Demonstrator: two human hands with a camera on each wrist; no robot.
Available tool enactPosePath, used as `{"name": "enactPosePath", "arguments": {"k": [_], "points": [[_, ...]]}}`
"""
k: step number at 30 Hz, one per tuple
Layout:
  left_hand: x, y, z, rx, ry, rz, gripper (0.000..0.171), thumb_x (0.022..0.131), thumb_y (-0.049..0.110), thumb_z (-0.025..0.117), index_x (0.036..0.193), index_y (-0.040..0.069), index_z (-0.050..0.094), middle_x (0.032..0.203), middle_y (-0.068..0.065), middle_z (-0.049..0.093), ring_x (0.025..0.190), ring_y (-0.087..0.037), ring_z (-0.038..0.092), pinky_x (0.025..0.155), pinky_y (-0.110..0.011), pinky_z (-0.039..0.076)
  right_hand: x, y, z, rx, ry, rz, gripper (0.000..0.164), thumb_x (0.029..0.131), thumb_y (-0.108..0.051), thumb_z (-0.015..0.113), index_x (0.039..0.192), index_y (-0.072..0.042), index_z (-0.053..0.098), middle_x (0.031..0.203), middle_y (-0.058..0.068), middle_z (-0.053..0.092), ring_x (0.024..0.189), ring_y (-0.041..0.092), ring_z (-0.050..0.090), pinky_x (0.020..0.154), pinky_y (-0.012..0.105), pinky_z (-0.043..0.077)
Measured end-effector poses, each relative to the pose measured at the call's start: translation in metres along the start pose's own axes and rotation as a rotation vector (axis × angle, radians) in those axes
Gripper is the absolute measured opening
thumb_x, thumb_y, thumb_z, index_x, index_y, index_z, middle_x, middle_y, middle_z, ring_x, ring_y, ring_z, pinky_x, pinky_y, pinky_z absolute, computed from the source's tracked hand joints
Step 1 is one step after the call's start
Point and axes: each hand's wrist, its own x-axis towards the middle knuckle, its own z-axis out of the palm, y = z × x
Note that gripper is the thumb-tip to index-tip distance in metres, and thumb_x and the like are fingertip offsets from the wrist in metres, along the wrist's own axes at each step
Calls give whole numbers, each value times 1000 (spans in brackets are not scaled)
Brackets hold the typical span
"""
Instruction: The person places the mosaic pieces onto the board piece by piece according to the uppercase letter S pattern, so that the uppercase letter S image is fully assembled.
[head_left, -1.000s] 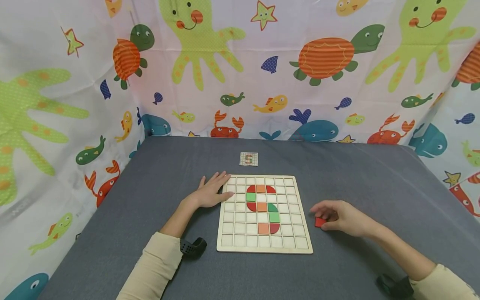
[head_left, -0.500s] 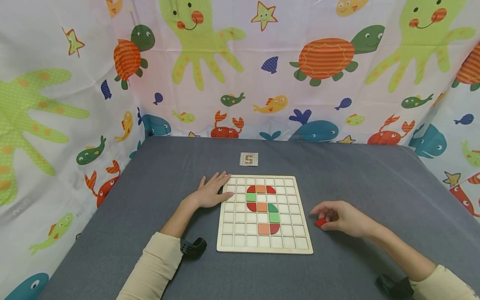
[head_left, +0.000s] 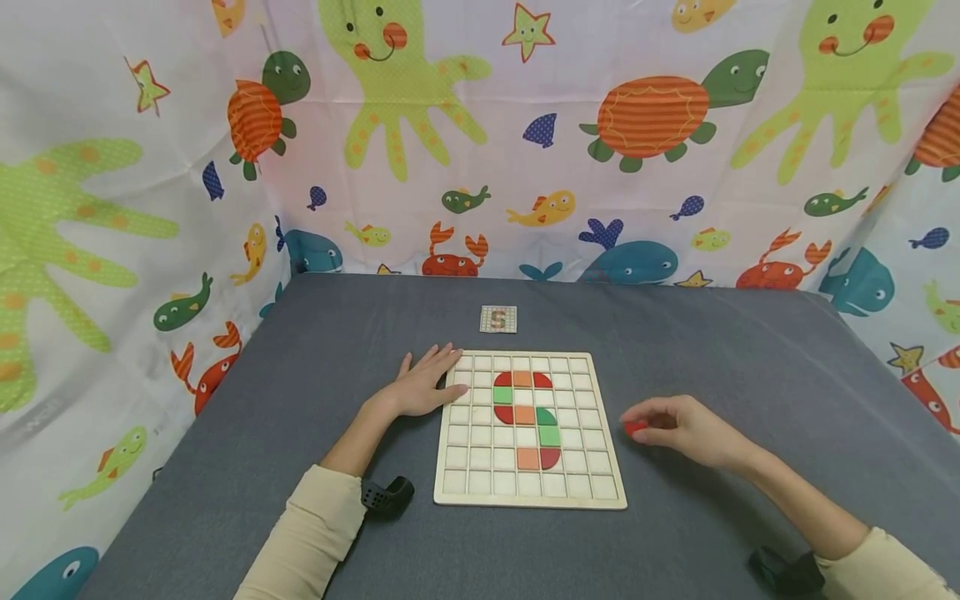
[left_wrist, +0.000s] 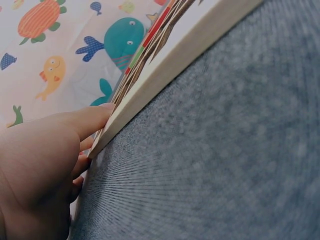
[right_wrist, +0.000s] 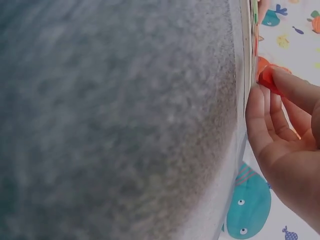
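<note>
A light wooden grid board (head_left: 529, 501) lies flat on the grey cloth. On it, red, orange, and green squares and quarter-round tiles form an S-like figure, including a green square tile (head_left: 549, 436) and a red quarter-round tile (head_left: 551, 457). My left hand (head_left: 422, 387) rests on the board's upper left edge, fingers extended, thumb over the rim. To the right of the board, my right hand (head_left: 684, 427) pinches a small red tile (head_left: 634, 427) between thumb and fingers. In the right wrist view that red tile (right_wrist: 270, 80) is partly covered by the thumb, so its full shape is hidden.
A small card (head_left: 498, 319) printed with a similar coloured grid figure lies behind the board. Grey cloth (head_left: 360, 333) covers the table. A curtain (head_left: 480, 125) with sea animals hangs at the back and sides. Each wrist wears a black band.
The red tile has turned between my right fingers and more of it is now covered. The right hand has shifted slightly up. The left hand and the board have stayed put.
</note>
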Motion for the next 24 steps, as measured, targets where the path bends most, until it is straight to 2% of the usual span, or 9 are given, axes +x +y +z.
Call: {"name": "enactPosePath", "arguments": {"k": [6, 9, 13, 20, 24], "points": [[1, -1, 2, 2, -2, -8, 70, 98, 43, 49, 153, 8, 22, 157, -13, 14, 144, -32, 4, 107, -60, -7, 4, -3, 1, 101, -24, 88, 35, 92, -19, 65, 122, 0, 62, 106, 12, 63, 87, 19, 61, 75, 30, 53], [1, 0, 2, 6, 2, -12, 70, 98, 44, 49, 153, 9, 22, 157, -13, 14, 144, -32, 5, 108, -60, -6, 6, -5, 1, 128, -50, 102, 38, 93, -19, 64, 125, 2, 59, 106, 14, 61, 89, 22, 61, 77, 30, 52], [0, 0, 1, 0, 8, -5, 70, 98, 43, 49, 152, 7, 23, 157, -14, 15, 143, -33, 5, 107, -61, -6, 9, -5, 3, 133, -64, 106, 35, 93, -18, 64, 121, 2, 60, 100, 13, 60, 89, 23, 61, 77, 30, 53], [0, -1, 1, -5, 7, 3, 69, 98, 41, 49, 152, 7, 23, 157, -15, 15, 143, -34, 5, 107, -61, -7, 16, -7, 6, 170, -51, 148, 32, 94, -22, 63, 119, -2, 62, 102, 13, 60, 91, 27, 60, 76, 34, 52], [0, -2, 1, -13, 5, 10, 69, 99, 41, 49, 152, 7, 23, 157, -15, 15, 143, -34, 5, 107, -61, -7, 21, -10, 9, 157, -49, 140, 31, 92, -22, 65, 116, -1, 63, 100, 13, 61, 92, 27, 59, 74, 35, 52]]}}
